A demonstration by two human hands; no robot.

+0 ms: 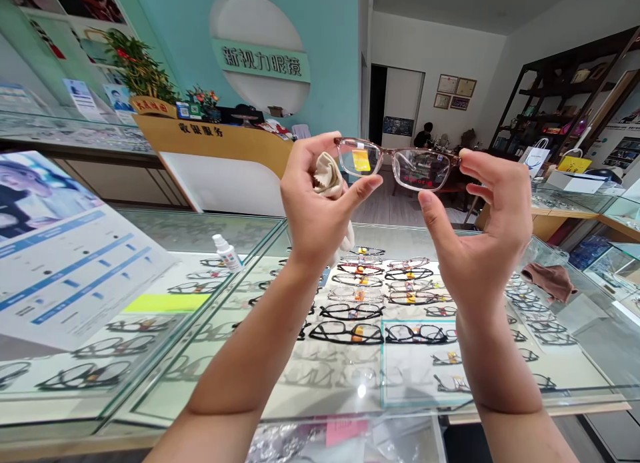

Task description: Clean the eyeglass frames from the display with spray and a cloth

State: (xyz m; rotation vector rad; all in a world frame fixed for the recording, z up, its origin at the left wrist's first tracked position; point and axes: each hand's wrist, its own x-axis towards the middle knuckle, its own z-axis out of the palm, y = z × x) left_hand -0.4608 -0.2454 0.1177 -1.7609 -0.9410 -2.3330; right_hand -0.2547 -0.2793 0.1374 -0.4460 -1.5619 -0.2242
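Note:
A pair of eyeglasses (pixel 388 151) with a thin brownish frame is held up in front of me, above the glass counter. Its lenses carry a yellow-orange sticker and red lettering. My left hand (pixel 317 206) grips the left end of the frame, thumb below the lens. A cream cloth (pixel 327 176) is bunched in that same hand, partly hidden by the fingers and hanging down behind the wrist. On the other side, my right hand (pixel 483 230) pinches the right end of the frame at the hinge, its thumb under the right lens.
Rows of eyeglasses (pixel 347 332) lie inside the glass display counter (pixel 200 356). On its top stand a white spray bottle (pixel 227 252) and a printed card (pixel 65 263) at left, with a brown cloth (pixel 550 280) at right. Farther back are a reception desk (pixel 220 176) and a seated person (pixel 423 135).

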